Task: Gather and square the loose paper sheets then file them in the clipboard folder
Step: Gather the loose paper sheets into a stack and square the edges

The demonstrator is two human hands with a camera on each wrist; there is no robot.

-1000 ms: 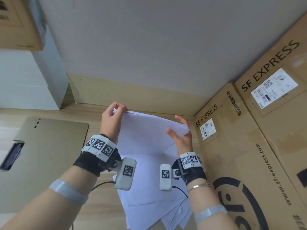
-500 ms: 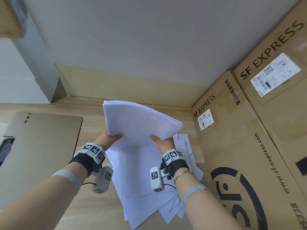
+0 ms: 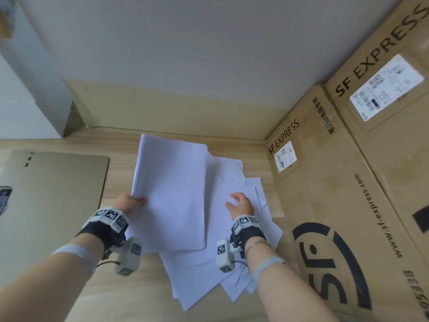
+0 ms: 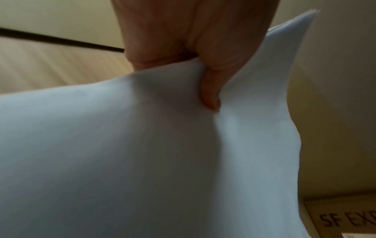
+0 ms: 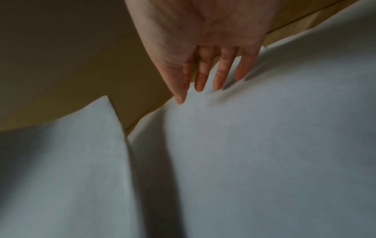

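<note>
Two cardboard boxes (image 3: 336, 182), two hands (image 3: 130, 202), one gathered paper stack (image 3: 171, 194).

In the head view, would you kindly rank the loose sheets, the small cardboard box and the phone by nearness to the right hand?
From the right hand:
1. Loose sheets, right beneath it.
2. Small cardboard box, to its right.
3. Phone, far left edge.

Stack (image 3: 171, 189) was upright btwn both hands 1 s ago; now tipped down flat, low over the loose sheets (image 3: 232, 182). Right hand (image 3: 240, 202) let go, fingers now spread on the loose sheets beside the stack. Left hand (image 3: 130, 202) slid from stack's top corner to its left edge, alone in grip.
</note>
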